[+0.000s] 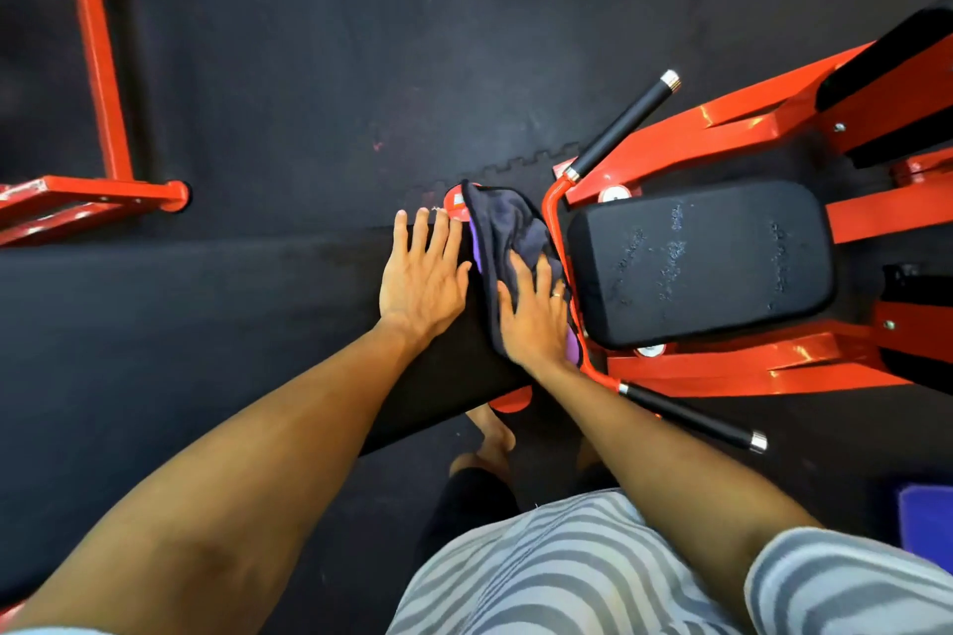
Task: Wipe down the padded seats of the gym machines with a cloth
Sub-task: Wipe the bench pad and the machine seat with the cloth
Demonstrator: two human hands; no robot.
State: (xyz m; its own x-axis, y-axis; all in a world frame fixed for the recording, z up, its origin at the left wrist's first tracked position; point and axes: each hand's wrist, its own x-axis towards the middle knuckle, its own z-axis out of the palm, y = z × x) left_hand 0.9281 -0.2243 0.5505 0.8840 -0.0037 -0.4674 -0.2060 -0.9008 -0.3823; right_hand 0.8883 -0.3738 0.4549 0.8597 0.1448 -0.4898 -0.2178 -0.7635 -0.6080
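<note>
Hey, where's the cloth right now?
Head view, centre: the cloth lies on the long black pad, pressed under the right hand, just left of the square seat pad.

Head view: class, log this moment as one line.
left hand flat on pad; right hand presses cloth on pad; seat untouched

Dark rubber flooring (309,41) is laid across the whole scene, and a toothed interlocking seam (495,168) is seen in it near the middle. At the far left a red steel frame (98,57) is set on the floor, ended by a round cap (178,196). A blue-purple object (925,516) is cut off at the near right edge.
</note>
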